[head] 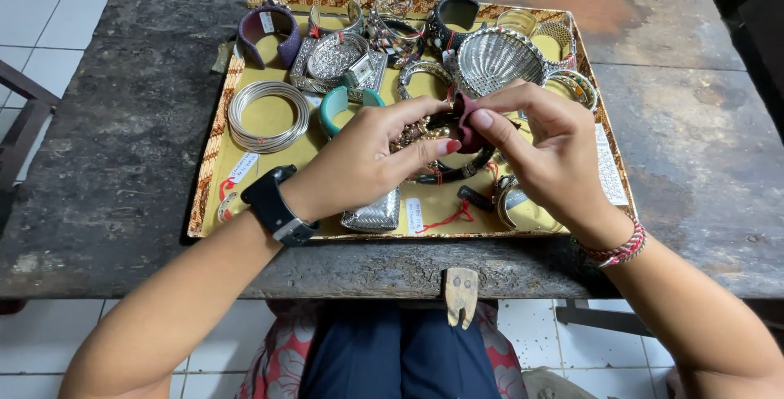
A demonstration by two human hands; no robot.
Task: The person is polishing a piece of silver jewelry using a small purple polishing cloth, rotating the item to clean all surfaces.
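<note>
1. Forearms rise from the bottom corners of the frame, meeting above a patterned tray (214,142) at centre.
2. At centre frame, the left hand (371,158) and right hand (543,150) both pinch a small dark-red cloth (467,125), fingers closed on it.
3. Silver coil bangles (268,115) lie at the tray's left; a silver shell-shaped dish (498,60) sits upper right on the weathered table (122,146).

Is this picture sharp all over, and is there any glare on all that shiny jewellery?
Head view: soft, even daylight with faint shadows. The left hand and right hand, pinching a small dark red piece, are sharp. The silver shell-shaped dish and the coiled silver bangles in the tray gleam without blown-out glare. The table edges bow slightly, a sign of wide-lens distortion.
</note>
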